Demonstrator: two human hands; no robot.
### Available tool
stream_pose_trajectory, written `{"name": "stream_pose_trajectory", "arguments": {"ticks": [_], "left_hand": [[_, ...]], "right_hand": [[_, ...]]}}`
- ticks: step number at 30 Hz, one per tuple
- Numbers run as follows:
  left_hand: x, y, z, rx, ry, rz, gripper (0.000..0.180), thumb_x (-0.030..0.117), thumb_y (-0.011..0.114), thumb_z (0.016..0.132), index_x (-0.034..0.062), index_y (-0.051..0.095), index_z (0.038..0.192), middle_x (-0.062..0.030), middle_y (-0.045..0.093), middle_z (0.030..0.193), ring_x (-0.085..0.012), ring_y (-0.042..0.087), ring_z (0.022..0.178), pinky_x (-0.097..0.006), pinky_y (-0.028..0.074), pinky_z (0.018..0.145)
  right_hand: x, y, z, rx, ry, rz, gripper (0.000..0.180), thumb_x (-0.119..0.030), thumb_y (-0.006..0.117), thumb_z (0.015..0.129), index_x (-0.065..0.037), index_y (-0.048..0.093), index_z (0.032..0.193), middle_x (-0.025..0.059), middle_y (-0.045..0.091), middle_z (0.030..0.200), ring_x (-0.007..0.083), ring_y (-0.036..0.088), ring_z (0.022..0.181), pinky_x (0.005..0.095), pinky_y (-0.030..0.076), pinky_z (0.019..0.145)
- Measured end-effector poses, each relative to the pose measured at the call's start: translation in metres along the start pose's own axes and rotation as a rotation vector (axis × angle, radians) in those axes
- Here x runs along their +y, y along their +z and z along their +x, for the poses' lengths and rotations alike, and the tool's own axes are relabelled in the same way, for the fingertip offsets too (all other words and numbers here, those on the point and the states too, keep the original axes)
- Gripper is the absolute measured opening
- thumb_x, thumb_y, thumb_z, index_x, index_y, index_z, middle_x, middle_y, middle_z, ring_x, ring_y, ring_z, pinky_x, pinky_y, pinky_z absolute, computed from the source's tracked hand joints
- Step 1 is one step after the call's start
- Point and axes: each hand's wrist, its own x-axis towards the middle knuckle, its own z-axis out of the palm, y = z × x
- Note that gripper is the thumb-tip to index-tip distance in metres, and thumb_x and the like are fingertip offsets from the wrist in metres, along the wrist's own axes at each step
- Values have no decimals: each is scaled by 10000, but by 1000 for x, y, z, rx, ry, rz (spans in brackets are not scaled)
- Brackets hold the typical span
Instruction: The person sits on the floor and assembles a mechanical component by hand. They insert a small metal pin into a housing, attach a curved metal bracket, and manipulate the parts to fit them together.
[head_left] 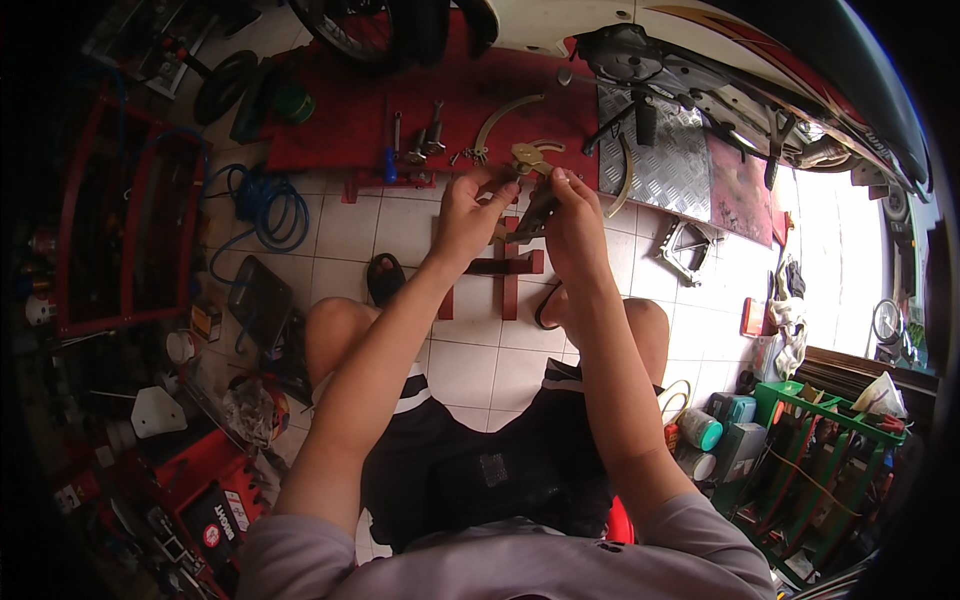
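Both of my hands are raised over the front edge of the red platform (340, 140). Between them is a gold-coloured metal bracket (530, 157) with a rounded end and a darker flat part below. My left hand (472, 215) pinches its left side between thumb and fingers. On the opposite side, my right hand (576, 222) grips it, thumb on top. The fingers hide some of the part. Just beyond lies a curved gold strip (507, 116) on the platform, with several small bolts (468, 156) near its lower end. Another curved gold strip (625, 178) lies to the right.
A motorcycle (690, 85) stands on the platform at upper right. A blue-handled tool (390, 163) lies left of my hands. Blue hose (268, 210) coils on the tiled floor, a red stand (510, 290) sits below my hands, and a green tool rack (830, 460) is at lower right.
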Motion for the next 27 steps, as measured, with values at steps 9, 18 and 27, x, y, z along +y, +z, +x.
{"name": "stream_pose_trajectory", "arguments": {"ticks": [9,18,27], "left_hand": [[2,5,-5,-3,-81,-216,196,168,552,924,39,564,1072,-44,625,965,-118,577,787,-257,457,667],[6,5,-3,-2,-259,-551,149,132,535,924,56,560,1050,-44,598,917,-132,588,763,-246,470,636],[14,8,-6,20,-487,-625,133,150,496,938,61,548,1022,-29,563,882,-120,544,727,-226,404,581]], "right_hand": [[-2,0,-1,-32,-3,23,207,-211,462,970,-46,567,902,5,553,801,75,499,720,243,425,657],[-3,0,0,-24,2,71,202,-205,444,977,-43,552,924,25,551,787,112,522,710,279,441,664],[-8,2,-4,-34,12,72,220,-226,440,978,-39,556,970,24,556,806,121,537,727,288,445,683]]}}
